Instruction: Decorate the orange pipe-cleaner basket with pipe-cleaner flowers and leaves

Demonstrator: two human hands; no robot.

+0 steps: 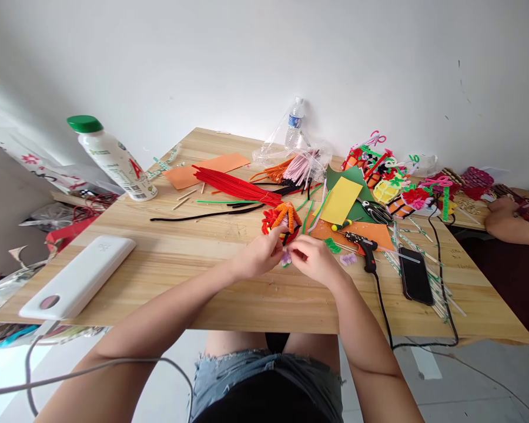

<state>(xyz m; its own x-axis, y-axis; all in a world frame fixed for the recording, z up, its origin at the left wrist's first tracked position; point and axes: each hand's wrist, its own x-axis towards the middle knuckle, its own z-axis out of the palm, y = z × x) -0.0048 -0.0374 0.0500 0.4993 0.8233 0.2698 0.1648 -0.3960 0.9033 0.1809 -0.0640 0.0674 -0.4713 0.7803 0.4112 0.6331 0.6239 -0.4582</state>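
My left hand [261, 257] and my right hand [314, 258] meet over the middle of the wooden table [167, 258], fingers pinched together on a small purple and green pipe-cleaner piece [285, 258]. Just beyond my fingers lies a red, orange and black pipe-cleaner figure [282, 222]. A bundle of red pipe cleaners [235, 185] lies further back. A second small purple twist [348, 259] rests to the right of my right hand.
A black glue gun [364, 247] with its cord, a phone [415, 275], scissors [377, 212], yellow paper [340, 200] and finished pipe-cleaner crafts [390, 176] fill the right side. A white power bank [77, 277] and a green-capped bottle [112, 158] sit left. Another person's arm [509, 223] rests far right.
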